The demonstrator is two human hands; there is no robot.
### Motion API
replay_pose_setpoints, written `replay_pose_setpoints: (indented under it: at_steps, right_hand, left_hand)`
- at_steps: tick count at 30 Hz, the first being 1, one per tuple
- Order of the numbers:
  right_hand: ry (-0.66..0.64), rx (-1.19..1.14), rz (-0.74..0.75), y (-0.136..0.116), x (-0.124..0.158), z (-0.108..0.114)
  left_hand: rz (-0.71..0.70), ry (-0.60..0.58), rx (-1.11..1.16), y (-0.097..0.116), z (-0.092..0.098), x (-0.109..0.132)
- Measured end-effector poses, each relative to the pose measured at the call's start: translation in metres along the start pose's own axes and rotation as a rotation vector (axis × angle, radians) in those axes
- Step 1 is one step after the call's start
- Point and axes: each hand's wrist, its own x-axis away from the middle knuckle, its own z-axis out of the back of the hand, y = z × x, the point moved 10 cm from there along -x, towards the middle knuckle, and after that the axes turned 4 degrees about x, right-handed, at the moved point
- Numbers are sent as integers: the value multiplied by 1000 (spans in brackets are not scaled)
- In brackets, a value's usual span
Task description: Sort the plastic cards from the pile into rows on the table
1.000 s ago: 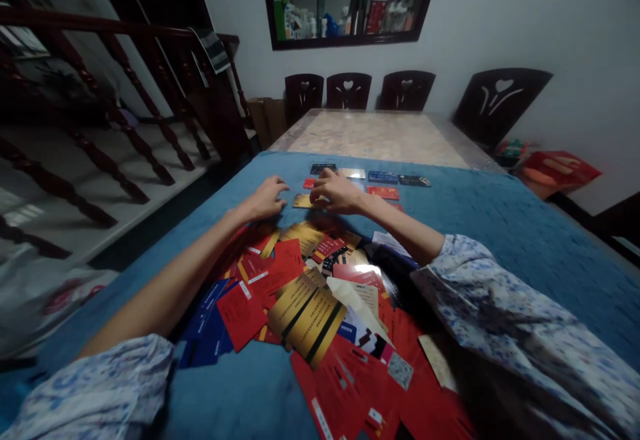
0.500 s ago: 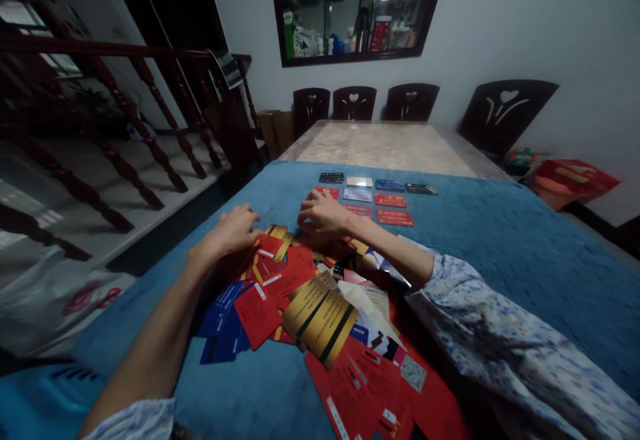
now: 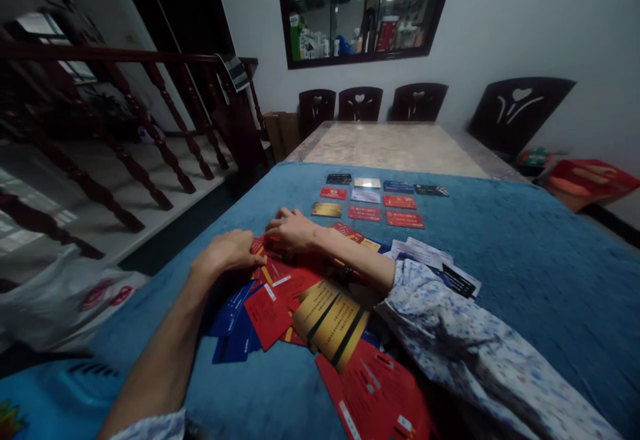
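Observation:
A loose pile of card holders and leaflets lies on the blue cloth (image 3: 225,400). My left hand (image 3: 227,251) is at its far left edge, thumb and fingers closed on a red card holder (image 3: 277,277). Close beside it, my right hand (image 3: 294,230) bends its fingers down into the pile; its fingertips, and whatever they grip, are hidden. Nearer me are a gold-and-black holder (image 3: 333,323), blue holders (image 3: 235,347) and red leaflets (image 3: 373,393). Beyond my hands, bank-style cards lie in rows, including a gold card (image 3: 327,209) and a red card (image 3: 404,219).
Whitish papers (image 3: 420,253) lie right of my right forearm. Past the cloth shows the marble-like tabletop (image 3: 400,143), with dark chairs (image 3: 360,103) behind it. A wooden railing (image 3: 165,87) and a white plastic bag (image 3: 70,300) are on the left.
My right hand has come back from the card rows toward my left hand, uncovering the gold card in the nearest row. My right forearm has shifted left, showing more of the whitish papers.

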Motion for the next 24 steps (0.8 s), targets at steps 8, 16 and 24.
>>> replay_pose_setpoints:
  at_steps: [8,16,24]
  right_hand:
    - [-17,-30,-16,5,0,-16]
    - [-21,-42,-81,16,17,-8]
    - [-30,-90,-34,17,22,-9]
  left_hand:
    - [-16,26,11,23,4,0]
    - [-158,111,102,35,-2,-11]
    - [-319,151,126,49,-3,-17]
